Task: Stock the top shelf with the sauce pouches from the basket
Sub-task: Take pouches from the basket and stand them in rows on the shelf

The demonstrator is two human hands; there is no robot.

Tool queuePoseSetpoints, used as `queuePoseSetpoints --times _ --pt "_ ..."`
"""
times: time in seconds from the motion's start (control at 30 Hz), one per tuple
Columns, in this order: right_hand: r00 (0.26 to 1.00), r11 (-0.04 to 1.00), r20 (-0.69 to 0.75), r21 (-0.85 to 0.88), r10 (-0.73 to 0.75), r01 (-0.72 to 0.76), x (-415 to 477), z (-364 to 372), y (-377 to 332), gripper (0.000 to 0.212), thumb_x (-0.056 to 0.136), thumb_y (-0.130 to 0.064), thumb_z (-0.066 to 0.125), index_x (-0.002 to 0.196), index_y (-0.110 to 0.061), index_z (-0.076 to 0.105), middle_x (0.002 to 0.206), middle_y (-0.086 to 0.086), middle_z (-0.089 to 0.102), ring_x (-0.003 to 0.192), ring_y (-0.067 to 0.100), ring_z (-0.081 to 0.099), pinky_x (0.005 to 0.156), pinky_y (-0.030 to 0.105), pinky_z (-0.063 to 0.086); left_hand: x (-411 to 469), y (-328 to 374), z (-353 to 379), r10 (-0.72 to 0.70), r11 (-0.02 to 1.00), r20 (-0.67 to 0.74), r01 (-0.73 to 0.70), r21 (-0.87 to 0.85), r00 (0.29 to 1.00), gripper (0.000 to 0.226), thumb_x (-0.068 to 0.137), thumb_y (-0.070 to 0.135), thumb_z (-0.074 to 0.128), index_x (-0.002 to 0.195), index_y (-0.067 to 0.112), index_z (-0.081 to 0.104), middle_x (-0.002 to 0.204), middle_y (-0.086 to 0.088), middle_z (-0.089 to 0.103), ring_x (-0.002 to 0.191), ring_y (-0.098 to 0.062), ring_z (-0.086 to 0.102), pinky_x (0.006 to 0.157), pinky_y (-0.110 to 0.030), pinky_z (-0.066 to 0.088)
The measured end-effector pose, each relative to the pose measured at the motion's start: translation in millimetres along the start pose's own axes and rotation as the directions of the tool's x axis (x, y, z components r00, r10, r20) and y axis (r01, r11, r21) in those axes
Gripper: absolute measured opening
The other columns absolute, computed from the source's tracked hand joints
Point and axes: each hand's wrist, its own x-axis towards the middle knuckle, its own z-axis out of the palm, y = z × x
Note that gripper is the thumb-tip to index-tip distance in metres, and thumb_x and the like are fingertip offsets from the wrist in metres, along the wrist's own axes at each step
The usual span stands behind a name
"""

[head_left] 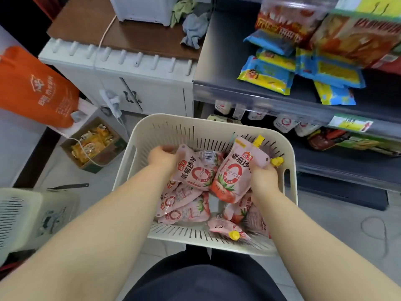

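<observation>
A cream slotted basket (138, 153) sits on the floor in front of me, holding several pink tomato sauce pouches with yellow caps. My left hand (162, 156) grips one sauce pouch (194, 172) by its top edge, inside the basket. My right hand (263, 178) holds a second sauce pouch (234, 170) upright, its yellow cap pointing to the upper right. More loose pouches (184, 205) lie flat on the basket floor under both hands. The grey shelf (227, 61) above to the right carries blue and yellow snack packets (267, 76).
A white cabinet (130, 83) stands behind the basket, an orange bag (36, 88) hangs at left, and a cardboard box of yellow packets (93, 144) lies on the floor. Another pale basket (28, 218) is at my left. Lower shelves at right hold white pouches (284, 122).
</observation>
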Motion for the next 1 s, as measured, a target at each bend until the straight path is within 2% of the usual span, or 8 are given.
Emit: queuePoseSetpoints --times 0.17,0.33,0.5,0.67,0.8,0.87,0.93,1.0 --pt "0.999 0.995 -0.019 0.094 0.047 -0.045 7.4 1.7 4.5 0.010 0.091 -0.027 0.057 0.091 -0.018 0.054 0.101 0.005 0.063 0.093 0.025 0.059 0.092 0.040 0.048 0.0 -24.9 1.9 -0.252 0.953 0.127 0.269 -0.139 0.959 0.078 0.070 0.038 0.080 0.130 0.008 0.043 0.122 -0.015 0.060 0.103 -0.035 0.062 0.087 -0.050 0.053" --pt "0.997 0.995 0.057 0.076 0.059 -0.063 8.4 13.1 0.6 0.022 0.084 -0.025 0.069 0.095 -0.014 0.053 0.092 0.003 0.063 0.085 0.022 0.060 0.081 0.034 0.048 -1.7 -25.0 6.2 -0.199 0.972 -0.037 0.192 -0.134 0.979 0.074 0.071 0.019 0.082 0.133 0.013 0.044 0.127 -0.008 0.057 0.116 -0.031 0.054 0.097 -0.040 0.045" --pt "0.988 0.984 0.023 0.091 0.151 -0.152 12.7 10.5 11.9 0.025 0.081 -0.030 0.072 0.079 -0.013 0.053 0.095 0.010 0.068 0.090 0.030 0.066 0.088 0.045 0.053 -14.8 -17.9 27.4 -0.077 0.834 -0.062 0.030 -0.551 0.995 0.048 0.076 0.018 0.077 0.119 0.021 0.055 0.114 -0.001 0.062 0.091 -0.015 0.062 0.076 -0.027 0.050" --pt "0.985 0.978 0.003 0.121 0.173 -0.172 11.4 9.7 17.3 0.026 0.084 -0.029 0.068 0.098 -0.011 0.055 0.097 0.005 0.064 0.090 0.026 0.060 0.086 0.038 0.049 -19.7 -16.1 52.2 -0.046 0.762 0.063 0.076 -0.643 0.997 0.028 0.082 0.044 0.066 0.107 0.033 0.062 0.124 -0.004 0.063 0.117 -0.024 0.056 0.101 -0.050 0.043" --pt "0.991 0.993 -0.067 -0.007 -0.115 0.115 -0.9 8.9 17.6 0.033 0.088 -0.018 0.062 0.120 -0.016 0.058 0.117 -0.001 0.056 0.110 0.020 0.053 0.094 0.032 0.042 -14.8 -15.2 51.9 0.032 0.838 -0.004 -0.029 -0.545 0.999 0.056 0.078 0.058 0.062 0.126 0.029 0.057 0.126 -0.005 0.062 0.117 -0.025 0.057 0.102 -0.049 0.043" --pt "0.904 0.892 -0.076 -0.217 -0.420 0.396 -9.0 6.7 13.3 0.035 0.086 -0.019 0.064 0.121 -0.014 0.059 0.123 0.003 0.055 0.118 0.019 0.049 0.103 0.032 0.038 -13.1 -11.4 44.3 0.060 0.856 -0.041 -0.073 -0.512 0.997 0.050 0.078 0.057 0.062 0.120 0.030 0.060 0.117 -0.003 0.067 0.110 -0.024 0.061 0.098 -0.047 0.046" --pt "0.786 0.718 0.071 -0.362 -0.614 0.594 -12.8 9.0 7.1 0.033 0.086 -0.021 0.064 0.118 -0.016 0.062 0.125 0.001 0.056 0.121 0.015 0.046 0.106 0.028 0.033 -15.4 -5.1 33.6 0.110 0.878 -0.053 -0.122 -0.463 0.992 0.020 0.087 0.048 0.057 0.102 0.035 0.063 0.098 0.003 0.069 0.095 -0.018 0.065 0.088 -0.036 0.052" --pt "0.798 0.748 0.342 -0.298 -0.497 0.594 -15.5 17.0 -2.2 0.039 0.087 -0.029 0.063 0.124 -0.021 0.057 0.126 -0.006 0.056 0.118 0.009 0.048 0.104 0.028 0.037 -16.6 -1.2 25.7 0.167 0.898 -0.034 -0.166 -0.408 0.985 0.011 0.092 0.043 0.051 0.093 0.035 0.059 0.087 0.005 0.066 0.084 -0.014 0.064 0.076 -0.028 0.053"
